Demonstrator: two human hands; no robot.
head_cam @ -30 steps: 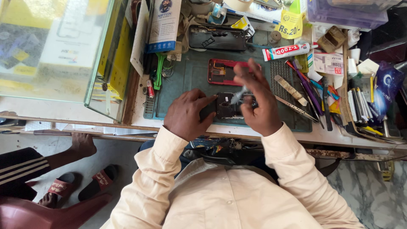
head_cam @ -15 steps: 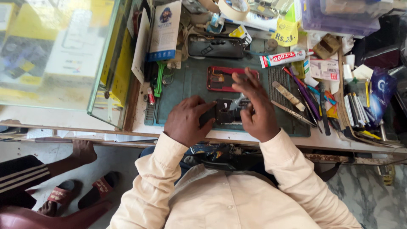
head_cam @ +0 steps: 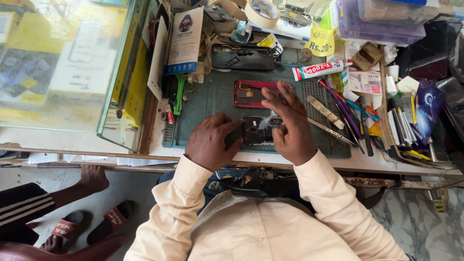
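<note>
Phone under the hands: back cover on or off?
Off. The dark phone shows bare internal parts; left hand steadies it, right hand works a small tool on it. A red frame lies apart.

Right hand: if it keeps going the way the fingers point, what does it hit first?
The right hand has its fingers pointing away from the person, up the green mat. First in that line is probably the red phone frame, just past the fingertips; whether they already overlap it is unclear.

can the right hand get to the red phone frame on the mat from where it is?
Probably yes. The right hand works a tool on the opened phone, and the red phone frame lies just beyond its raised fingertips on the green mat, nothing between them.
</note>
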